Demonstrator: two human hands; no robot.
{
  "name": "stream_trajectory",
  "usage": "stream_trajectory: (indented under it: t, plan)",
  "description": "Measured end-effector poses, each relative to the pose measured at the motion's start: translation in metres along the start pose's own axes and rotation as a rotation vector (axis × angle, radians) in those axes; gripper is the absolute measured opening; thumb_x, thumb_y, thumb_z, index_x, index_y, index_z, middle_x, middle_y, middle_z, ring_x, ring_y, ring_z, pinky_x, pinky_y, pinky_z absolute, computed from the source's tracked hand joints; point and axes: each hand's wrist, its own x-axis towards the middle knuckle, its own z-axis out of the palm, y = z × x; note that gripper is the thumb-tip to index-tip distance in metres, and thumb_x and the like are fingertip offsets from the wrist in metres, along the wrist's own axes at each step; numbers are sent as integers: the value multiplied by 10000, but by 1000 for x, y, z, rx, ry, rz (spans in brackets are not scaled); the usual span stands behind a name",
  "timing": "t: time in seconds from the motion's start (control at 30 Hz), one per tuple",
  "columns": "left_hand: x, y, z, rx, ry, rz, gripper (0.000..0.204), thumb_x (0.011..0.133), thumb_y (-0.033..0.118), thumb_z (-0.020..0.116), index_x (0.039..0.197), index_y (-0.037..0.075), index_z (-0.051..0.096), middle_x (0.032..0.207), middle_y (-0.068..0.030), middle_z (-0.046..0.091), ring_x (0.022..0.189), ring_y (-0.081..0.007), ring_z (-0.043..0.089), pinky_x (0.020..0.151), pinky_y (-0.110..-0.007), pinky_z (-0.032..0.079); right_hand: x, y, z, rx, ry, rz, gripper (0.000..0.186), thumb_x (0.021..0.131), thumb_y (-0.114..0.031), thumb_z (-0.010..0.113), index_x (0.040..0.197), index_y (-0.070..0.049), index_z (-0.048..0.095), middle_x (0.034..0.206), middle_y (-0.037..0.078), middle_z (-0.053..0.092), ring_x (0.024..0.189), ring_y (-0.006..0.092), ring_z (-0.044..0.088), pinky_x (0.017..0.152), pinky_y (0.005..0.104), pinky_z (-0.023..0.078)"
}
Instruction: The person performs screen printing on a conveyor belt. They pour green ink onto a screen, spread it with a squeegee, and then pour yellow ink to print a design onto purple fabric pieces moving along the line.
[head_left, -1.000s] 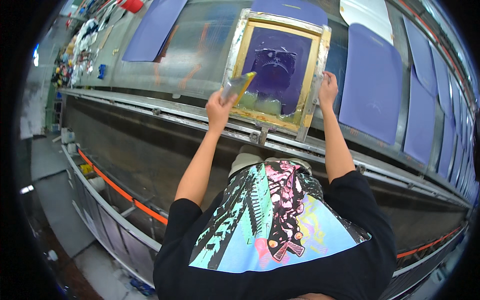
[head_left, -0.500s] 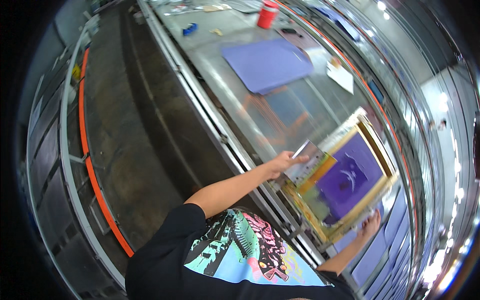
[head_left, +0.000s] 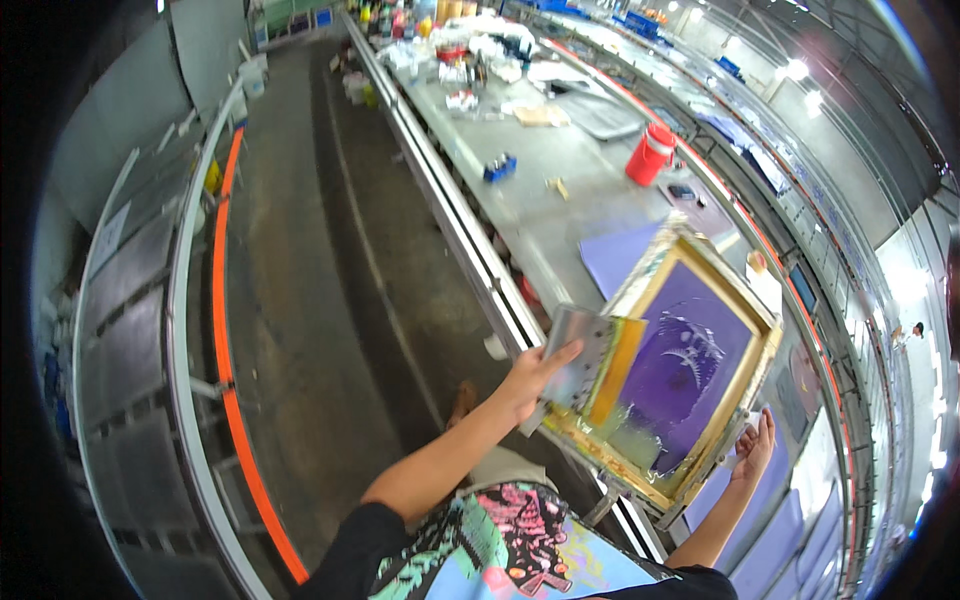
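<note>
My left hand (head_left: 533, 380) is closed round the metal holder of a squeegee (head_left: 620, 365), its amber blade resting at the left side of a screen printing frame (head_left: 605, 452). Wet purple ink (head_left: 690, 360) covers much of the mesh, with a pale curved figure showing in it. At the frame's right edge, my right hand (head_left: 756, 447) has its fingers curled in a grip. The frame appears tilted above the long table and hides part of a purple sheet (head_left: 612, 255) behind it.
The grey table (head_left: 530, 215) runs away from me, bordered by a metal rail (head_left: 470, 245). A red jug (head_left: 651, 155), a blue tape dispenser (head_left: 500, 167) and a dark phone (head_left: 681, 191) stand farther along it. More purple sheets (head_left: 790, 520) lie to the right. An orange-edged rack (head_left: 222, 300) lines the aisle.
My view has tipped up toward the table's far end. The frame now overlaps the purple sheet that lay wholly visible beyond it. Both hands keep their places on squeegee and frame.
</note>
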Motion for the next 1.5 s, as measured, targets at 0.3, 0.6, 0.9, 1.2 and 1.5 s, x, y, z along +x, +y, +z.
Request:
stream_trajectory:
  t: [0.3, 0.6, 0.9, 1.2, 1.5]
  plan:
    - [20, 242, -247, -246, 403, 328, 422, 921, 294, 795, 1192, 6, 651, 1139, -79, 718, 1011, -192, 704, 891, -377, 580, 41, 94, 488, 69, -493, 168, 291, 1027, -260, 620, 1291, -138, 642, 803, -18, 567, 650, 78, 491, 565, 234, 365]
    - [0, 405, -492, -308, 787, 779, 714, 984, 490, 658, 1505, 56, 436, 1503, -103, 508, 1359, -272, 493, 1126, -464, 400, -39, 144, 1006, 50, -1232, 285, 281, 1016, -241, 630, 1266, -117, 666, 1063, 9, 687, 933, 103, 661, 679, 247, 436]
    - [99, 646, -696, -345, 706, 810, 738, 982, 499, 652, 1546, 95, 399, 1563, -108, 451, 1389, -297, 461, 1140, -489, 380, -65, 189, 1309, 178, -1183, 423, 346, 1001, -284, 650, 1287, -91, 632, 1049, 68, 735, 702, 62, 538, 623, 229, 421]
    - [268, 862, -843, -191, 516, 446, 643, 991, 425, 675, 1464, 35, 481, 1454, -83, 561, 1302, -251, 547, 1114, -440, 422, -1, 252, 1429, 203, -638, 487, 398, 923, -344, 720, 1249, -126, 656, 928, 68, 696, 657, 78, 525, 586, 257, 430]
    - [457, 1116, -976, -25, 383, 406, 726, 972, 459, 689, 1490, 9, 451, 1497, -100, 514, 1337, -277, 506, 1126, -466, 403, 46, 276, 1716, 266, -459, 404, 366, 939, -307, 707, 1231, -95, 642, 920, 72, 675, 610, 74, 476, 562, 242, 390]
